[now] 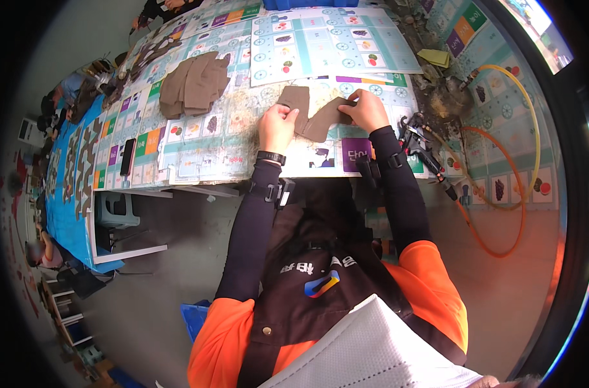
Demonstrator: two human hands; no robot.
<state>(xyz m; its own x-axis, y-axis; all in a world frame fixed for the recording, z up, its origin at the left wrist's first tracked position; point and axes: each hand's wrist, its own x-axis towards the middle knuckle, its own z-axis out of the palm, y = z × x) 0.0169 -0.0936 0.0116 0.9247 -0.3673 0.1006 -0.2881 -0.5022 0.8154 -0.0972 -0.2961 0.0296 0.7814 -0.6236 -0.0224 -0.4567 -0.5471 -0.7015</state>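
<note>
A brown, flat cut piece [321, 124], apparently fabric, bends in a V shape on the table before me; I cannot tell whether it is one piece or two overlapping. My left hand [278, 132] pinches its left side, thumb against the fingers. At its upper right end my right hand [368, 111] grips the edge between thumb and fingertips. To the left lies a loose pile of similar brown pieces [194, 85]. A spray gun [424, 150] with hoses rests just right of my right forearm.
A patterned sheet covers the table [204, 152], with a stained patch around the work. A phone [128, 157] lies near its front left edge. Orange and yellow hoses [524, 207] loop at the right. Further left, a blue-covered table [65, 207] holds more brown pieces, with people beside it.
</note>
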